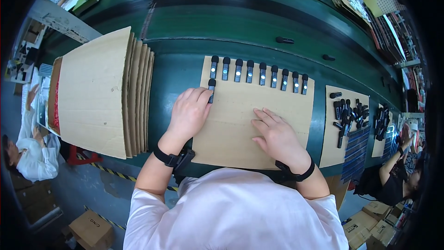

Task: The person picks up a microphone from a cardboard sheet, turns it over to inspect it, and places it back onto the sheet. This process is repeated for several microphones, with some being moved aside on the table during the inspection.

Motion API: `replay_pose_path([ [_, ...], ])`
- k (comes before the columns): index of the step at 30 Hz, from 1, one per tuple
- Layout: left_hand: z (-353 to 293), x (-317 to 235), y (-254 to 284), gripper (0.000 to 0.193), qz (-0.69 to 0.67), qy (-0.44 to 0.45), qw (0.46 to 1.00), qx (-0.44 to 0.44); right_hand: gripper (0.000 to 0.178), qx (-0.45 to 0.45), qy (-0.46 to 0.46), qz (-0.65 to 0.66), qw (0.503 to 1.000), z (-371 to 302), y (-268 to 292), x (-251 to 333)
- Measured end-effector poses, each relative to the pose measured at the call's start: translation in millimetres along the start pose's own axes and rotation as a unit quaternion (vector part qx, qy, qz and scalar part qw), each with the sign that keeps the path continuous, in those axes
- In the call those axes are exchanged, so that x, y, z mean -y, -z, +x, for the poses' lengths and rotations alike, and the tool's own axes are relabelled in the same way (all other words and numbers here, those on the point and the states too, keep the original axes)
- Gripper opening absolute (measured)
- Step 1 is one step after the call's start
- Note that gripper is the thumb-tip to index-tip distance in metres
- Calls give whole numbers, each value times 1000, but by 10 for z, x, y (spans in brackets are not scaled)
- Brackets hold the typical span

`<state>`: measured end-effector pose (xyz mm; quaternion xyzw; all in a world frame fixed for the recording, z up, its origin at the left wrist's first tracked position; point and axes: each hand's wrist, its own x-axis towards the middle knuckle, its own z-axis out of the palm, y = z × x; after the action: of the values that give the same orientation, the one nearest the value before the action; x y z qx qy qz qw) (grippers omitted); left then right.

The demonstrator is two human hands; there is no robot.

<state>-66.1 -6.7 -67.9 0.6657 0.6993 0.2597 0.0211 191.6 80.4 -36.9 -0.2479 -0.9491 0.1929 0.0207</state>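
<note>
A sheet of brown cardboard (236, 143) lies in front of me. Along its far edge stands a row of several small black clip-on microphones (238, 71), each with a round foam tip and most with a light spot on the body. Just below the row's left end, another clip-on microphone (211, 84) sits under the fingers of my left hand (188, 113), which are closed on its lower part. My right hand (277, 136) rests on the middle of the cardboard, fingers spread, holding nothing. Both wrists wear black bands.
A stack of cardboard sheets (97, 92) rises at left. On the right, another cardboard sheet (330, 146) carries a loose pile of microphones (349, 113) beside a blue rack (355, 150). Single microphones (284, 40) lie on the green conveyor belt (208, 14). Co-workers sit on both sides.
</note>
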Motion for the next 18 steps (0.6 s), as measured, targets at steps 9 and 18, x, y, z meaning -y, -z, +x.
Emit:
replay_pose_path([
  [9, -44, -27, 41, 44, -9, 16, 1000, 17, 44, 0, 2, 26, 1000, -7, 53, -57],
  [18, -285, -96, 58, 79, 6, 18, 997, 73, 37, -13, 3, 52, 999, 391, 561, -546],
])
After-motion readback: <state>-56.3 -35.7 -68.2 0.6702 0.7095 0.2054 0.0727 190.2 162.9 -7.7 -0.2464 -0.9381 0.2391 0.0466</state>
